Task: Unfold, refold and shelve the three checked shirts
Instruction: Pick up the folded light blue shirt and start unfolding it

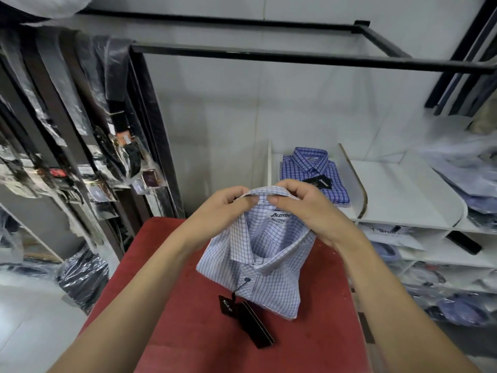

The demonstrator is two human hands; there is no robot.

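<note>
Pale checked cotton — the light checked shirt — lay folded on the red table, collar end away from the person and hem end toward them, so its long axis ran roughly front to back, tilted slightly to the right at the near end. A black hang tag trailed from the placket onto the table, just beside the near edge of the fold.

The collar's back band was lifted off the stack and held up above it. Both hands met on that band: the left hand pinched its left part, thumb and curled fingers closed on the fabric; the right hand pinched its right part in the same manner, fingertips nearly touching those of the left. Neither hand was nearer than the other — the grip was symmetrical about the collar label. Both forearms converged from the near corners of the view, wrists raised above the table.

Beyond the collar and to the right, a darker blue checked shirt lay folded in a compartment of the white shelf, well apart from the hands. Judged from this layout, the shelf lay forward-right of the grip, and any carry would run along the shirt's own axis.

Wrapped belts hung at the left.
</note>
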